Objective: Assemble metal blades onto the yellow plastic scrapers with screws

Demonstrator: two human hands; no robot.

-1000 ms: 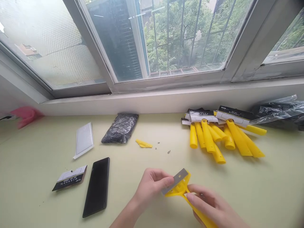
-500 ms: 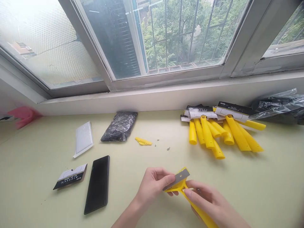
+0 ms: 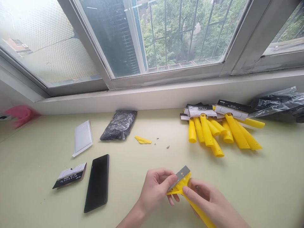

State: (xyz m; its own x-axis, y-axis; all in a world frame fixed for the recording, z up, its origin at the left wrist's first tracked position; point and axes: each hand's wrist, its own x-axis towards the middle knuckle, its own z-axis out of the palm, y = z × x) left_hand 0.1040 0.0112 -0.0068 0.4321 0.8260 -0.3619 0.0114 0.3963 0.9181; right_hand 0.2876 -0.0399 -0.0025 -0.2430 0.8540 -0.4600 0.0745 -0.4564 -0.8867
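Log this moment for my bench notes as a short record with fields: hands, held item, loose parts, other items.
left hand: left hand pinches the grey metal blade
right hand: right hand holds the yellow plastic scraper by its handle
blade: lies on the scraper's head
loose parts: small yellow plastic plate, tiny screws
other items: pile of yellow scrapers, black phone, black plastic bag
surface: pale green table

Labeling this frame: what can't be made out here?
- Head view: yellow scraper handle end, cut off by the bottom edge under the right hand.
- Blade near end, covered by the left hand thumb.
- Small screws: too small to tell the type.
- Card sleeve print: too small to read.
- Pink object: blurred at the left edge.
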